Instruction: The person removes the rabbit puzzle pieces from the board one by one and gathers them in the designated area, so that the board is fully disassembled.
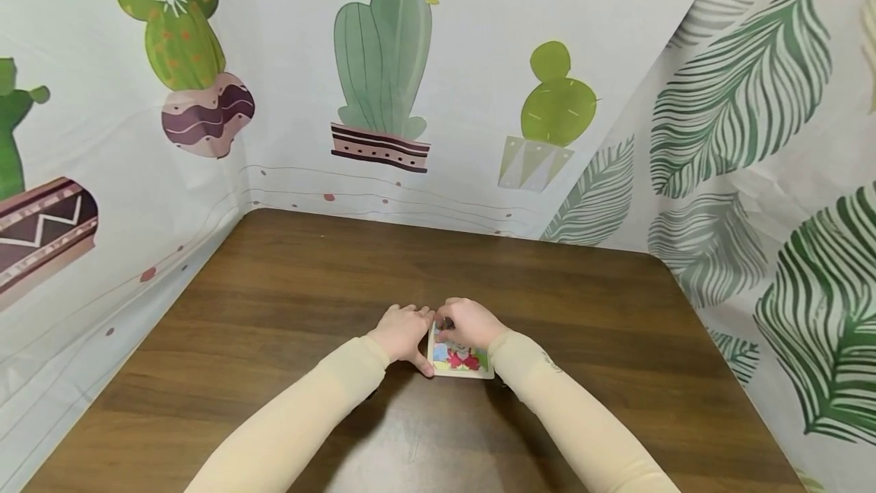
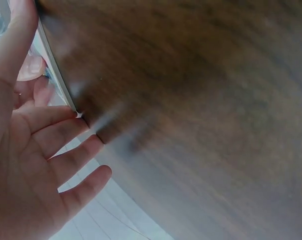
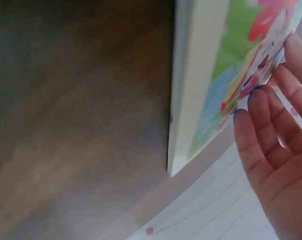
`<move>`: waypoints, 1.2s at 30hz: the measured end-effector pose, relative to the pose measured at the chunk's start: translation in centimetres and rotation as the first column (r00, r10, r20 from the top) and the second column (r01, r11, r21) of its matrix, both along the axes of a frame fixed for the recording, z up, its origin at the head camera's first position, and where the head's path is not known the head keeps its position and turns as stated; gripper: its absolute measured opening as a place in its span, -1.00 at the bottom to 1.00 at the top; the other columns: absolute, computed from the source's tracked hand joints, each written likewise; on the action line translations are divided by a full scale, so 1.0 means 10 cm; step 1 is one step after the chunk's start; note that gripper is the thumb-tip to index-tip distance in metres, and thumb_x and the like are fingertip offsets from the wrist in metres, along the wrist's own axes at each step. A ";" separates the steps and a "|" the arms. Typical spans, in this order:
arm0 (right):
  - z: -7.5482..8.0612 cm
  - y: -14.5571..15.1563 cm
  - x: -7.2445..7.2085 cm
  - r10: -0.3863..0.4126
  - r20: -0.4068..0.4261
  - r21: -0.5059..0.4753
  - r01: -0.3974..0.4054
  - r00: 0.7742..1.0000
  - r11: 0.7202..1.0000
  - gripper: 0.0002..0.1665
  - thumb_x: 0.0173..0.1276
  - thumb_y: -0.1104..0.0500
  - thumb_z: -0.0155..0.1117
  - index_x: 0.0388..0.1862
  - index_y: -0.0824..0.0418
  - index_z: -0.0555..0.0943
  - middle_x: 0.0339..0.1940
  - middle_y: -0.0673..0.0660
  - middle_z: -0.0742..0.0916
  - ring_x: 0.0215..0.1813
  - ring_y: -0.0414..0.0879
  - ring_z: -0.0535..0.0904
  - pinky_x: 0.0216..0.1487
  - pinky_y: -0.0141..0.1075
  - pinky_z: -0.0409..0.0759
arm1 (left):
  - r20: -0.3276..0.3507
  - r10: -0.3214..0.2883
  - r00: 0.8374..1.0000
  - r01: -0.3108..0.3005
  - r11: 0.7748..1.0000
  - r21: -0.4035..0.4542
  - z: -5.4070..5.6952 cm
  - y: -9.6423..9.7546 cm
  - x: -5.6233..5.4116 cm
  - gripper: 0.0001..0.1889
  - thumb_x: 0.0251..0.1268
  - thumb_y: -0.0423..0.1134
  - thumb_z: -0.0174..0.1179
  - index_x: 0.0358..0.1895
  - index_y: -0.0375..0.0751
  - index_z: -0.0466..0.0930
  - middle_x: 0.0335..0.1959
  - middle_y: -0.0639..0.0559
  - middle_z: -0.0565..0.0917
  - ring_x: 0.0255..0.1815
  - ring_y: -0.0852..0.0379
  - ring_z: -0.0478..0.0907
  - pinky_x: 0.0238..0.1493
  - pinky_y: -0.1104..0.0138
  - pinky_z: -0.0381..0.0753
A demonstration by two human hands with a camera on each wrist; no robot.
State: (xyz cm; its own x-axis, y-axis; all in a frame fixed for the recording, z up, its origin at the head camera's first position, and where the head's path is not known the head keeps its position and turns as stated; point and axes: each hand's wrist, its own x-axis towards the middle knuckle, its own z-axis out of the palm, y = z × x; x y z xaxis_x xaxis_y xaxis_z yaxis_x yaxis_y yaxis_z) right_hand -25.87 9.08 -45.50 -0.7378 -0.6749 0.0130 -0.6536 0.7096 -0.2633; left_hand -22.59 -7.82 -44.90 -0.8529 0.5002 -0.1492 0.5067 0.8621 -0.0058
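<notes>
A small flat board with a cream border and a colourful picture (image 1: 462, 361) lies on the table, partly covered by my hands. My left hand (image 1: 401, 333) is spread along its left side, the thumb by the near left corner and the fingers farther back. In the left wrist view, straight fingers (image 2: 73, 160) touch the table and the board's edge. Over the far part of the picture is my right hand (image 1: 472, 322), with thumb and index finger bent toward each other. The right wrist view has its fingertips (image 3: 258, 100) against the picture; no piece shows between them.
The board and both hands are on a brown wooden table (image 1: 328, 272). Behind and beside it hangs a white cloth (image 1: 472, 21) printed with cacti and leaves.
</notes>
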 end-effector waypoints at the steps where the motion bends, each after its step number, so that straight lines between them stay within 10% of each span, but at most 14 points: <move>1: -0.01 0.01 0.00 -0.001 0.012 -0.011 0.001 1.000 1.000 -0.81 0.16 0.02 0.43 -0.33 0.08 0.67 -0.34 -0.05 0.63 -0.33 -0.20 0.50 -0.20 -0.35 0.55 | 0.003 0.001 1.000 -0.001 1.000 -0.003 0.00 0.00 0.00 0.19 -0.42 0.47 0.36 0.37 -0.21 0.32 0.33 -0.07 0.42 0.29 -0.04 0.38 0.22 0.04 0.36; 10: -0.07 0.06 -0.09 -0.026 0.067 -0.107 0.033 0.997 0.994 -0.84 0.22 0.25 0.35 -0.19 0.16 0.70 -0.32 0.00 0.66 -0.35 -0.21 0.49 -0.24 -0.34 0.52 | 0.064 0.013 0.998 -0.016 0.999 0.041 0.01 0.00 -0.02 0.20 -0.35 0.44 0.35 0.42 -0.24 0.23 0.40 -0.10 0.33 0.39 -0.13 0.26 0.30 0.03 0.29; 36: 0.07 -0.03 -0.09 0.090 -0.016 0.101 -0.088 0.996 0.991 -0.69 0.14 0.06 0.44 -0.12 0.09 0.71 -0.20 -0.01 0.72 -0.20 -0.19 0.60 -0.07 -0.28 0.58 | 0.036 0.048 0.998 -0.047 0.999 -0.017 -0.01 0.00 0.00 0.24 -0.42 0.52 0.29 0.44 -0.13 0.20 0.43 -0.01 0.28 0.40 -0.08 0.25 0.23 0.03 0.33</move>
State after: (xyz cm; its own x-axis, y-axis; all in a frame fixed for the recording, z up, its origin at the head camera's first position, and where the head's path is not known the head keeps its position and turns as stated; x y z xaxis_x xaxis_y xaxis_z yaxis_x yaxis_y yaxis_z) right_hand -26.78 8.81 -44.77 -0.6753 -0.7363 -0.0437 -0.7197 0.6707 -0.1794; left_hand -22.54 -7.85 -45.02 -0.8694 0.4569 -0.1884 0.4655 0.8851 -0.0017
